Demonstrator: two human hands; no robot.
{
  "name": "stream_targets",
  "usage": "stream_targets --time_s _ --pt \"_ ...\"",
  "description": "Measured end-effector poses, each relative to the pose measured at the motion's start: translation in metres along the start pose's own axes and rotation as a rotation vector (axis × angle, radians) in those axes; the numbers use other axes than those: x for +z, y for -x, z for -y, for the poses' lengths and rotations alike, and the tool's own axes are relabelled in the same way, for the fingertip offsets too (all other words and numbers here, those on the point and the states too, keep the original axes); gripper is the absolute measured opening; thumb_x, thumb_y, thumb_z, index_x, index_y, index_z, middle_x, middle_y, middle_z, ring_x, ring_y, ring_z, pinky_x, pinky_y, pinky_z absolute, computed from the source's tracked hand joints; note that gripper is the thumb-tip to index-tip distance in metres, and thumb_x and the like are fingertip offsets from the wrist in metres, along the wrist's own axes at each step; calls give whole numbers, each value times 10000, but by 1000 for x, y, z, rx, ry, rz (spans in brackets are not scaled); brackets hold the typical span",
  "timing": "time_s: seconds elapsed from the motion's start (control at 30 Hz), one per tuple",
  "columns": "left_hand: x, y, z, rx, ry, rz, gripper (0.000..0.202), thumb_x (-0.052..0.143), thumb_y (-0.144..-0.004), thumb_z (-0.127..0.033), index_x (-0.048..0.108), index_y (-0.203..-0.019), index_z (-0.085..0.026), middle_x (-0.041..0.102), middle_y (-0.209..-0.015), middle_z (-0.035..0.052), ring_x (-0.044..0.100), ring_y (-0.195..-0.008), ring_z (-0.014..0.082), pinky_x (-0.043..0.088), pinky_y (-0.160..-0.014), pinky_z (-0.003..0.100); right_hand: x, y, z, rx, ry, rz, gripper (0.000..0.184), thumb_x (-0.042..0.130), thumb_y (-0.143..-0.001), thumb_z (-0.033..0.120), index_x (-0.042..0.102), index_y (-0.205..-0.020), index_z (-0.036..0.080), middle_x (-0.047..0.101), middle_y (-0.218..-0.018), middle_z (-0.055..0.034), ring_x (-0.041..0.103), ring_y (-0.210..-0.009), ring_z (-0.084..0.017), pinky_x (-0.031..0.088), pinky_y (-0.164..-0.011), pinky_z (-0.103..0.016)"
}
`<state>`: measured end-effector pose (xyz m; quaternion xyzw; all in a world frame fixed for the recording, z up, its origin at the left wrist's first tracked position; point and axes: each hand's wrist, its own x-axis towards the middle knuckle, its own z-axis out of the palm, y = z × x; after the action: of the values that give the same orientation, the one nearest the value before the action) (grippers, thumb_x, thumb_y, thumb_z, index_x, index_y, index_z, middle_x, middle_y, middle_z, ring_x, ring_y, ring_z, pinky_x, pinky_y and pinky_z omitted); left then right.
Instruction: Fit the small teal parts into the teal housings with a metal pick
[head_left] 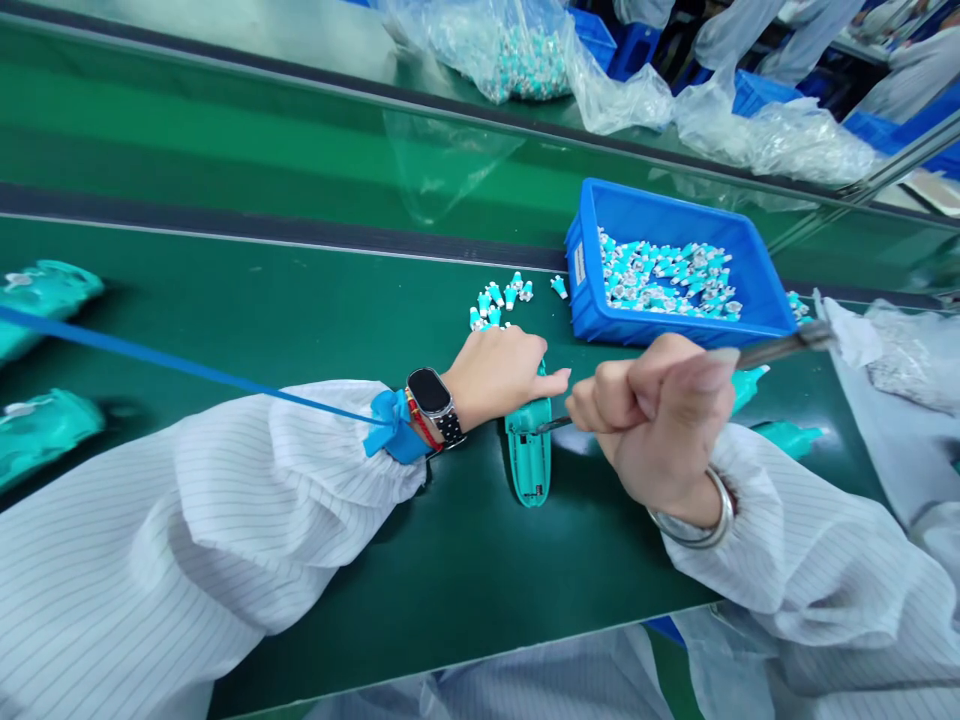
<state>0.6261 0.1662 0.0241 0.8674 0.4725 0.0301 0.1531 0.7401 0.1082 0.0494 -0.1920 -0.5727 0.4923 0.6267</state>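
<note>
A teal plastic housing (531, 465) lies on the green bench in front of me, its open battery-like compartment facing up. My left hand (501, 375) grips the far end of this housing, its thumb stretched across to the right; the other fingers are mostly hidden. In my right hand (664, 420) is a pair of metal tweezers (784, 347), held in a closed fist. Their thin tip reaches to the right edge of the housing's compartment. Just beyond my left hand lie several small teal-and-white parts (510, 295).
A blue bin (682, 325) full of similar small parts stands at the back right. More teal housings (49, 432) lie at the left, and others (787, 437) beside my right wrist. A blue cord (187, 370) runs leftward from my left wrist. Plastic bags (517, 60) lie on the ledge behind.
</note>
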Motion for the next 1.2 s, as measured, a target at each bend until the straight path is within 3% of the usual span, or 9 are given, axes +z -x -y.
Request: stream_targets --time_s 0.17,0.4,0.67,0.83,1.03,1.2 --pt "2 -1 1 24 -25 4 488 318 -855 -508 631 -850 -133 625 -738 105 604 -783 255 402 -619 301 5 -7 5 17 -52 -111 447 493 -900 417 293 -567 195 134 -500 70 146 -356 -46 153 -329 -200" --pt "1 0 2 61 10 -18 489 322 -865 -482 631 -837 -104 604 -710 116 602 -777 270 378 -600 303 10 -2 -5 -7 -75 -18 416 449 -927 379 316 -578 197 164 -483 68 148 -344 -44 147 -322 -209" --pt "2 -1 1 34 23 -11 480 344 -853 -491 637 -821 -113 614 -738 129 615 -791 296 374 -591 310 13 0 -2 4 -22 -63 420 433 -931 399 321 -579 198 149 -492 68 140 -356 -46 158 -336 -219" --pt "3 -2 1 17 30 -21 470 346 -854 -495 637 -825 -128 625 -762 126 619 -789 295 402 -610 330 16 0 0 32 20 -137 431 454 -921 410 318 -575 192 135 -503 69 156 -364 -41 175 -345 -209" --pt "5 -3 3 21 -3 -5 348 398 -840 -399 632 -828 -141 629 -776 114 620 -796 279 432 -648 337 17 2 -3 92 56 -237 404 467 -916 390 351 -591 180 219 -512 62 257 -403 -52 244 -386 -217" --pt "5 -3 3 11 38 -29 404 384 -848 -445 636 -825 -129 621 -756 118 616 -782 275 428 -634 332 20 10 -7 -35 137 -207 273 416 -925 289 465 -677 186 292 -541 46 307 -417 -67 245 -396 -235"
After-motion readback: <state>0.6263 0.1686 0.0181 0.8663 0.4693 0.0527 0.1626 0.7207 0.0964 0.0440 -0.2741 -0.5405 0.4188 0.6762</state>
